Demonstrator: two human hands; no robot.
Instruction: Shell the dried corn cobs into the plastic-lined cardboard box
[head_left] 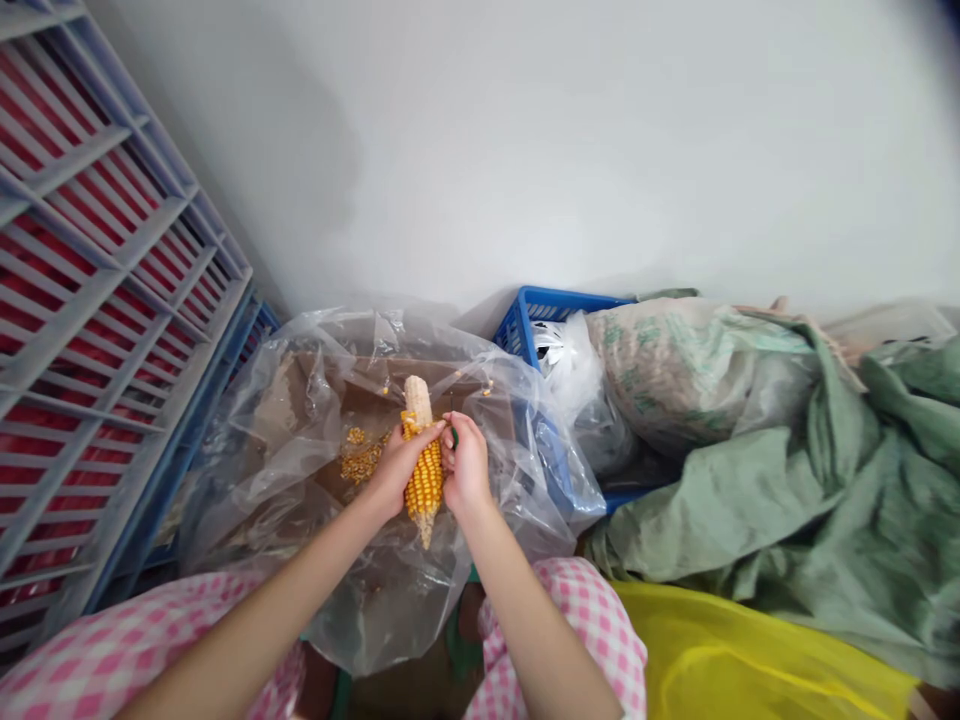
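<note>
Corn cob [423,470], top end stripped bare, upright over the plastic-lined box [300,400], clasped between both my hands. My left hand [396,465] wraps its side; my right hand [465,465] pinches a small green tool against the kernels. Loose kernels [360,462] lie in the liner just left; blue crate [525,320] and green sacks [787,480] to the right.

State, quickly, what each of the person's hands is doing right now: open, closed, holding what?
Left hand: closed on the corn cob.
Right hand: closed on the same corn cob, opposite side.
</note>
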